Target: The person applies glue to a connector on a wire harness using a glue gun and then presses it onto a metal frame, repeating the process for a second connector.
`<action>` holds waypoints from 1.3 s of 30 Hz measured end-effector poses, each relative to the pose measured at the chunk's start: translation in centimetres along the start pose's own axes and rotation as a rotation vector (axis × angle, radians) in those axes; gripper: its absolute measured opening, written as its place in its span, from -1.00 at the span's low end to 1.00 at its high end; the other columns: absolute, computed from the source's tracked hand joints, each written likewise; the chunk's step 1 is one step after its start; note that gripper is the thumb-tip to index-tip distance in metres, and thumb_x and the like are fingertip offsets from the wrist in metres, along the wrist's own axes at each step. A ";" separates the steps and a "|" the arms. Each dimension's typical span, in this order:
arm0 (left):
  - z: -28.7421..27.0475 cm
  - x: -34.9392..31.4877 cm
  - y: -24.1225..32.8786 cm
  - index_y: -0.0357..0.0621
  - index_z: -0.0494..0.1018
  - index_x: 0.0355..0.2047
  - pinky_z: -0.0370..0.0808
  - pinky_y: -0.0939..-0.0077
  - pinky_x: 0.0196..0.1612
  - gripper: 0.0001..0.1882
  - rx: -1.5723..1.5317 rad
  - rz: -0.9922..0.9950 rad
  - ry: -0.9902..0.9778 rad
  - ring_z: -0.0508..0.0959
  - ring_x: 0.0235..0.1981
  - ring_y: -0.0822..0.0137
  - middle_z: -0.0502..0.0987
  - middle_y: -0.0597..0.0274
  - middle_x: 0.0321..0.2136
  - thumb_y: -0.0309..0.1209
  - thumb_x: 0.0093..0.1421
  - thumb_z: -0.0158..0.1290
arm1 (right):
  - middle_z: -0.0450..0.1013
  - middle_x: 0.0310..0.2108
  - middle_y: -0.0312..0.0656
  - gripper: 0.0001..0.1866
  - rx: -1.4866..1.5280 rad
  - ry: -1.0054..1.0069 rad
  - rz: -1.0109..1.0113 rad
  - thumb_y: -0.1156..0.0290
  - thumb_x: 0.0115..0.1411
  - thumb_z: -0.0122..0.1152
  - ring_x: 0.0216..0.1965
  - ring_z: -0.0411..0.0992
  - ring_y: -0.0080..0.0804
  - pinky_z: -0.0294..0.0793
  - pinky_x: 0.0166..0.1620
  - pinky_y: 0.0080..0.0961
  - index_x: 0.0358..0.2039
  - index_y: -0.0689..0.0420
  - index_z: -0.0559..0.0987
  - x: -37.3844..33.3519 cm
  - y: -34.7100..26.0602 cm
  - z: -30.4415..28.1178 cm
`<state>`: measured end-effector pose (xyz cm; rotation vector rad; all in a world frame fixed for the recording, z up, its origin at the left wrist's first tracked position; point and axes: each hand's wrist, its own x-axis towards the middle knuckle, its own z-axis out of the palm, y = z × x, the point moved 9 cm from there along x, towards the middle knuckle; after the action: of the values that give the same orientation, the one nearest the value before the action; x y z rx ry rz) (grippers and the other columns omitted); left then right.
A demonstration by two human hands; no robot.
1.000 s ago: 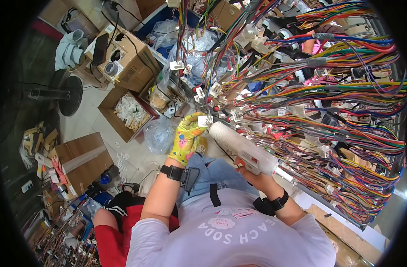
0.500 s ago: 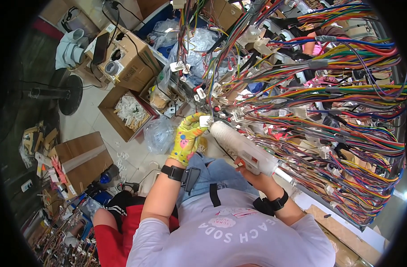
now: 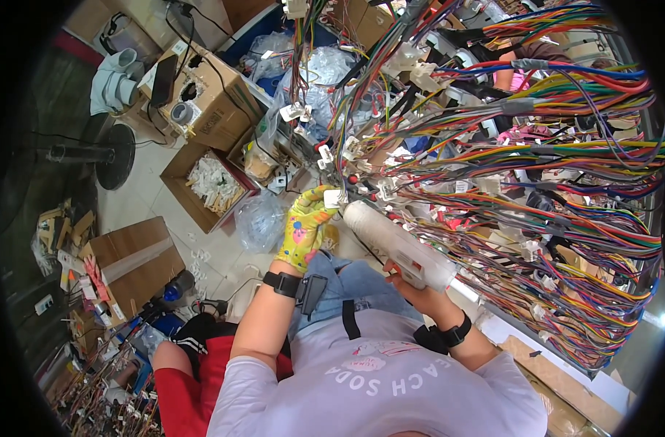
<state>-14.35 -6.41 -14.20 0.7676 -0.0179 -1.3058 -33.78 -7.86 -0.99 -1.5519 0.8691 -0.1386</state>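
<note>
My left hand, in a yellow patterned glove, pinches a white plastic connector with wires running up from it. Bare and wrapped around the handle, my right hand grips a white glue gun. The front end of the gun points up and left, close beside the connector. Whether its tip touches the connector I cannot tell. Both hands are in front of my lap, at the left edge of the hanging wire bundles.
Thick multicoloured wire bundles fill the right side. An open carton of white pieces stands left of my gloved hand, near a clear plastic bag. A closed carton lies lower left. Beside me sits a person in red.
The glue gun and my right hand have shifted very slightly. My left hand keeps hold of the connector in nearly the same place.
</note>
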 end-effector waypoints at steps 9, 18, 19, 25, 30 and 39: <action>0.0 -0.1 0.0 -0.28 0.38 -0.07 0.48 0.58 -0.16 -0.59 -0.037 0.007 0.001 0.53 -0.21 0.37 0.52 0.12 -0.19 -0.66 0.02 0.12 | 0.37 -0.20 -0.21 -0.52 0.143 0.031 0.040 0.74 0.05 0.00 -0.14 0.37 -0.45 0.51 -0.15 -0.49 0.02 0.15 0.32 -0.1 1.0 0.1; -0.2 0.0 -0.4 -0.23 0.37 -0.08 0.45 0.46 -0.01 -0.58 -0.065 -0.027 -0.007 0.51 -0.12 0.26 0.47 0.12 -0.15 -0.71 0.01 0.10 | 0.36 -0.21 -0.22 -0.51 0.116 0.027 0.027 0.75 0.03 -0.03 -0.14 0.37 -0.44 0.52 -0.16 -0.48 0.02 0.14 0.31 0.0 0.6 0.2; -0.1 0.0 -0.4 -0.23 0.37 -0.08 0.45 0.46 -0.01 -0.58 -0.065 -0.027 -0.007 0.51 -0.12 0.26 0.47 0.12 -0.15 -0.71 0.01 0.10 | 0.36 -0.21 -0.22 -0.50 0.142 0.035 0.038 0.76 0.03 -0.03 -0.14 0.37 -0.44 0.52 -0.16 -0.48 0.02 0.14 0.30 -0.1 1.0 0.1; 0.2 0.0 0.0 -0.26 0.40 -0.10 0.49 0.56 -0.10 -0.60 -0.094 0.007 -0.016 0.54 -0.18 0.35 0.52 0.15 -0.19 -0.69 0.00 0.12 | 0.35 -0.22 -0.23 -0.51 0.162 0.041 0.057 0.76 0.03 -0.04 -0.14 0.37 -0.45 0.52 -0.14 -0.47 0.01 0.14 0.30 -0.2 1.7 -0.1; 0.4 0.0 0.0 -0.26 0.39 -0.08 0.49 0.55 -0.10 -0.59 -0.104 -0.001 -0.021 0.54 -0.18 0.34 0.52 0.14 -0.19 -0.68 0.01 0.11 | 0.35 -0.23 -0.24 -0.54 0.161 0.041 0.068 0.76 0.04 -0.04 -0.15 0.36 -0.46 0.52 -0.14 -0.46 -0.02 0.15 0.31 -0.3 1.6 -0.3; 0.5 0.2 -0.4 -0.25 0.38 -0.05 0.48 0.55 -0.09 -0.57 -0.153 -0.021 -0.045 0.53 -0.17 0.33 0.51 0.13 -0.17 -0.70 0.02 0.09 | 0.40 -0.28 -0.25 -0.61 0.231 0.147 0.073 0.73 0.03 0.01 -0.26 0.41 -0.51 0.50 -0.22 -0.55 -0.08 0.20 0.38 -0.3 1.2 -1.2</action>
<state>-14.84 -6.85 -14.06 0.6093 0.0537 -1.3278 -35.16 -8.50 -1.66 -1.3054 0.9875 -0.2929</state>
